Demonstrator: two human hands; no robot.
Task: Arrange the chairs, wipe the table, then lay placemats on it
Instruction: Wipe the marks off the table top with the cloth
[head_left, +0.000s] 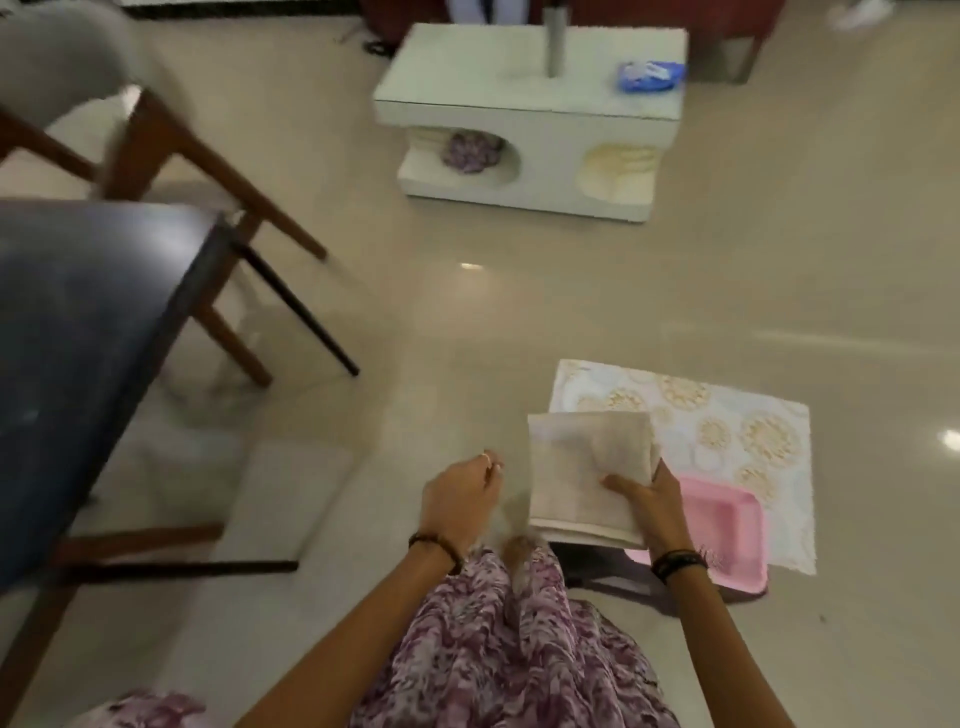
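Note:
My right hand (652, 501) grips a folded beige cloth (582, 467) by its right edge, holding it above the floor. My left hand (460, 493) hovers just left of the cloth with its fingers loosely curled and nothing in them. Behind the cloth, pale placemats (737, 421) with gold round patterns lie stacked over a pink plastic tub (727, 525) on the floor. The dark table (88, 322) fills the left side. A chair (150, 150) with a grey seat and brown wooden legs stands at its far corner.
A white low table (530, 98) stands on the beige tiled floor at the top centre, carrying a grey cylinder (555, 39) and a blue packet (649, 75). Brown chair legs (140, 538) show under the dark table at lower left. My patterned purple skirt (498, 649) hangs at the bottom.

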